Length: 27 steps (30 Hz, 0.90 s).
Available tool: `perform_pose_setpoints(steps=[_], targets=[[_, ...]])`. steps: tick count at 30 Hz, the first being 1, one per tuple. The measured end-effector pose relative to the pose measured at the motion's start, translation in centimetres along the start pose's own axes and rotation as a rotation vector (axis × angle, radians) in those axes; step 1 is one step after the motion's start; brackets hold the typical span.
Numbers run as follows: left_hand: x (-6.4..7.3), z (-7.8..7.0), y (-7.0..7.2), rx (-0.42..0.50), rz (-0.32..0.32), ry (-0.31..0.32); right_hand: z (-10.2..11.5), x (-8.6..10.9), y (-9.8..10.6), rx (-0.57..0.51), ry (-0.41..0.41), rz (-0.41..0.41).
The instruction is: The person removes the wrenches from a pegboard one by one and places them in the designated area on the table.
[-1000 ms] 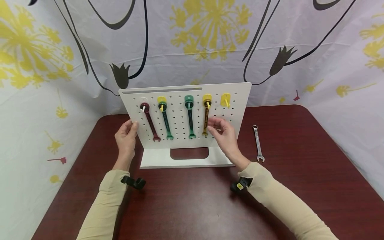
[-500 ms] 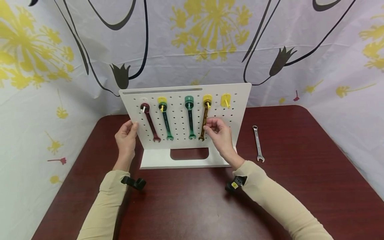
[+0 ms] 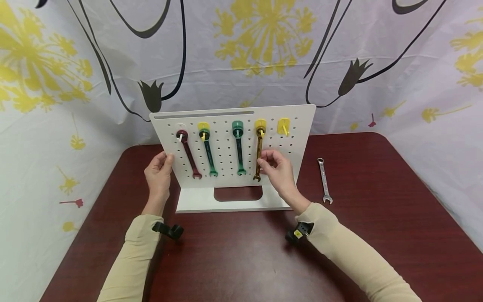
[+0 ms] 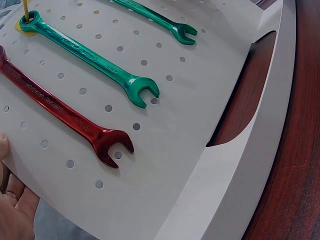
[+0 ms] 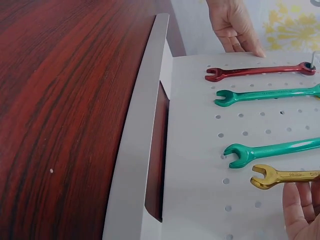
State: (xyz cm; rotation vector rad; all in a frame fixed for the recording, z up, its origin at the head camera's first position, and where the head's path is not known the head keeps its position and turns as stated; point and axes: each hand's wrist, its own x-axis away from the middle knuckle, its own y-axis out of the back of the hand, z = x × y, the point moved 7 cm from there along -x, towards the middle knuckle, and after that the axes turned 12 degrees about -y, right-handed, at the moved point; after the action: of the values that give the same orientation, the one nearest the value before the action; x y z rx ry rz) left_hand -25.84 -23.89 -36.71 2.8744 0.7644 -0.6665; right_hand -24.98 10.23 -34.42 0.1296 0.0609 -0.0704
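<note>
Going by a clock laid over the head view, with the gold wrench [image 3: 259, 147] in the middle, a green wrench [image 3: 239, 153] is hanging close by at 9 o'clock. It is the nearest thing in the way on that side. Farther out at 9 o'clock, another green wrench [image 3: 209, 152] and a red wrench [image 3: 190, 159] are hanging too. A yellow peg [image 3: 284, 126] is sticking out between 1 and 2 o'clock. A silver wrench [image 3: 324, 180] is lying on the worktop [image 3: 241, 256] at about 4 o'clock. A flowery cloth [image 3: 211, 84] is hanging behind, at 12 o'clock.

The gold wrench is shining and showing small writing. Its ring end is sitting at its own yellow peg on the white board [image 3: 226, 181], and its forked end is pointing to 6 o'clock. The right hand [image 3: 279, 170] is coming in from 4 o'clock, and its fingers are pinching the handle. The left hand [image 3: 158, 173] is waiting around 9 o'clock, with its fingers gripping the board's side edge.

The board is standing on a flat foot, and a long hole in that foot is showing at 7 o'clock. The worktop is spreading wide at 6 o'clock, between the two sleeves [image 3: 130, 256]. More of it is stretching past the silver wrench, toward 3 and 4 o'clock.
</note>
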Motion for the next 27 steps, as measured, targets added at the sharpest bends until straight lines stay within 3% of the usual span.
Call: perform_pose_setpoints(steps=[7, 12, 22, 27], targets=[[0.0, 0.1, 0.1, 0.005, -0.004, -0.002, 1.2, 1.1, 0.3, 0.03, -0.01, 0.043], [0.0, 0.1, 0.0, 0.004, 0.0, -0.002, 0.3, 1.0, 0.6, 0.042, -0.023, 0.065], [0.0, 0.0, 0.0, 0.006, 0.001, -0.001, 0.5, 1.9, 1.3, 0.043, -0.004, 0.122], [0.1, 0.0, 0.0, -0.002, 0.003, 0.004, 0.6, 2.4, 1.4, 0.018, -0.046, 0.167]])
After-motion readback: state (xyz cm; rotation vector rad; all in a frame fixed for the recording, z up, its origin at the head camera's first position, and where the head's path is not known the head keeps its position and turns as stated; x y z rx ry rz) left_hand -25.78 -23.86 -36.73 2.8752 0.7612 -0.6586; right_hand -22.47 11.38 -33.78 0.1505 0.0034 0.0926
